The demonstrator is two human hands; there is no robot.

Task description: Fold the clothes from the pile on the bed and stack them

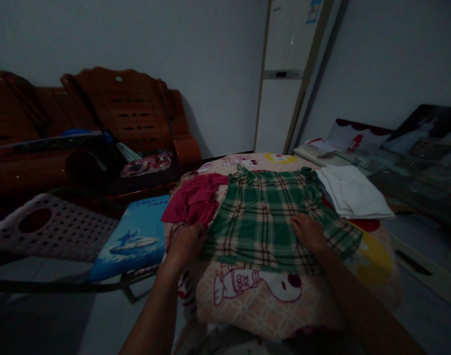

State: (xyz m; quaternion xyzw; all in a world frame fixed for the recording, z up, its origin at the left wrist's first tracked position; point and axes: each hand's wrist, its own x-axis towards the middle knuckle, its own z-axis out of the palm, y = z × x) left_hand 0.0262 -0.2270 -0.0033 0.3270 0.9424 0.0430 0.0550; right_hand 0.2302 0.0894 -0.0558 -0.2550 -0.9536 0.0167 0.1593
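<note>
A green plaid garment (266, 207) with dark and cream stripes lies spread out in front of me, gathered at its far corners. My left hand (188, 244) is closed at its near left edge, its fingertips partly hidden. On the right part of the cloth rests my right hand (310, 232), with its fingers curled together on the fabric. A crumpled magenta cloth (196, 197) lies just beyond my left hand. To the right of the plaid garment sits folded white clothing (353, 190), partly overlapped by it. Everything rests on a pink patterned cover (244, 308) with cartoon dogs.
At left stand a wooden bench (125, 108), a woven-seat chair (70, 231) and a blue cushion (140, 231) with a boat picture. A glass-topped cabinet (406, 165) with papers (321, 145) is at right. A tall white air conditioner (281, 108) stands behind.
</note>
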